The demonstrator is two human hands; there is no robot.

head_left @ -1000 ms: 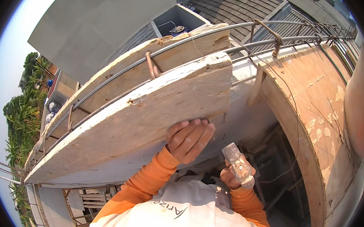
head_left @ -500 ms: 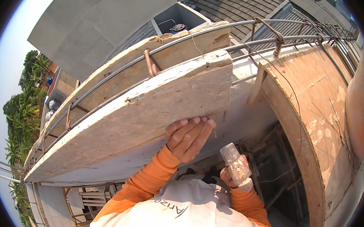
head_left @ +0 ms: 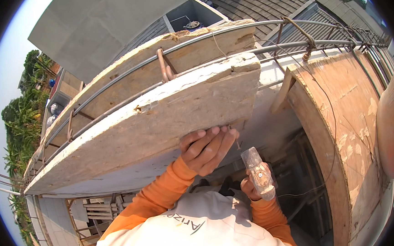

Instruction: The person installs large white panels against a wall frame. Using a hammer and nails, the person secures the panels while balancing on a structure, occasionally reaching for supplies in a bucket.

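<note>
left hand (head_left: pixel 206 149) lies open on the long board's (head_left: pixel 146 124) near edge; right hand (head_left: pixel 252 186) just right grips a hammer (head_left: pixel 258 172).

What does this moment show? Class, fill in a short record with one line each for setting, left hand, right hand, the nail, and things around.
setting: high up on a building's edge, roofs and trees far below
left hand: left hand flat against the lower edge of the pale wooden board
right hand: right hand gripping a hammer, head raised near the board
nail: a thin nail beside the left fingertips, hard to make out
things around: steel rods along the board, curved plywood panel to the right
</note>
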